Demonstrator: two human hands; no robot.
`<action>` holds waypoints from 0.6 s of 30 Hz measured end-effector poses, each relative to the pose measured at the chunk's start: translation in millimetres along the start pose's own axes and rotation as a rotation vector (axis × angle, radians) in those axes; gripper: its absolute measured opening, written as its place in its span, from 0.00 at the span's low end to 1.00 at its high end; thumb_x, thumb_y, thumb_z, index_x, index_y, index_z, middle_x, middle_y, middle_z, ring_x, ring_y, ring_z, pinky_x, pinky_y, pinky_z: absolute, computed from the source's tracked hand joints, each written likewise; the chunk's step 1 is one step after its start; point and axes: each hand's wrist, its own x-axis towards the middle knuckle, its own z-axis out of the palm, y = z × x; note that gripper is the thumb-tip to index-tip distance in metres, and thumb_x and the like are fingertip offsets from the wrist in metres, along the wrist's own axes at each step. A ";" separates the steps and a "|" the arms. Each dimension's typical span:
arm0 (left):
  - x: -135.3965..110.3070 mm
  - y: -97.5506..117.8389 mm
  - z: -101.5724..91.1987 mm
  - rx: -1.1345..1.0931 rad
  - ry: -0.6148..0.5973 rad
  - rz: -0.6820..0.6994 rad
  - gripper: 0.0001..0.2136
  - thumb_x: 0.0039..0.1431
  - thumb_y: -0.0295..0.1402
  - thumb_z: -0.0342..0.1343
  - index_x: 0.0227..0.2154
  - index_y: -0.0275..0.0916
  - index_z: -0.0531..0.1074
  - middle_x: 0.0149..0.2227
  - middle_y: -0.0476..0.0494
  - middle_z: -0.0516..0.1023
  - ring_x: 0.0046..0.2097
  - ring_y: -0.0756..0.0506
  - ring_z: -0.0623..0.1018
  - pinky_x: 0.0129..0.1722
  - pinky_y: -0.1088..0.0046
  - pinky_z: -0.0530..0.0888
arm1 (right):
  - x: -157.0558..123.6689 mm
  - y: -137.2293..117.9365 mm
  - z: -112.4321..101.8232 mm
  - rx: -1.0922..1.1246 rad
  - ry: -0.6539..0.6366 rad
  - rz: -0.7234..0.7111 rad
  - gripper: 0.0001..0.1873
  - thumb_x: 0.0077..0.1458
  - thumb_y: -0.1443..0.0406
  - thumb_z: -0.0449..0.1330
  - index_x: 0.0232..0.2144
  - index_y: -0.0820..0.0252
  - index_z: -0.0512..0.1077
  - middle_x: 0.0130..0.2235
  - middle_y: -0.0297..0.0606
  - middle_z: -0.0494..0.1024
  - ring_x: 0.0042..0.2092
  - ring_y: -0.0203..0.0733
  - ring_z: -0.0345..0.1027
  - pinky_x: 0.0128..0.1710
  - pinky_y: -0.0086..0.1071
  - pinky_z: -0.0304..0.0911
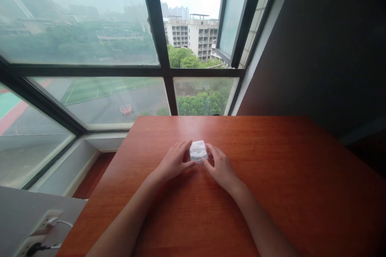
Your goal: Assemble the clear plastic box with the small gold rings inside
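A small clear plastic box [198, 151] with pale contents rests on the reddish-brown wooden table [271, 176], near its middle. My left hand [175, 162] grips the box from the left, thumb at the near edge and fingers curled along the far side. From the right, my right hand [221, 165] holds the same box, its fingers wrapped against that side. Both forearms reach in from the bottom of the view.
A large window [90, 48] with dark frames runs behind and to the left of the table. A dark wall [325, 48] stands on the right. At the lower left, a wall socket [39, 233] has white and black cables plugged in.
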 end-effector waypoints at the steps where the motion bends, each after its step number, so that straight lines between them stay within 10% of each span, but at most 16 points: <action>1: -0.1 0.5 -0.4 0.002 -0.002 0.002 0.33 0.51 0.46 0.61 0.58 0.41 0.61 0.54 0.37 0.71 0.52 0.37 0.71 0.52 0.58 0.69 | -0.3 -0.2 0.0 -0.001 -0.004 0.001 0.25 0.56 0.62 0.57 0.56 0.57 0.63 0.48 0.43 0.74 0.48 0.47 0.69 0.50 0.42 0.65; 18: -0.3 3.1 -3.5 0.034 -0.039 0.031 0.31 0.54 0.47 0.58 0.59 0.40 0.60 0.54 0.39 0.70 0.52 0.38 0.69 0.53 0.59 0.67 | -0.3 -0.6 -0.1 -0.036 -0.038 -0.023 0.24 0.57 0.63 0.55 0.56 0.61 0.63 0.53 0.46 0.70 0.54 0.48 0.64 0.55 0.43 0.61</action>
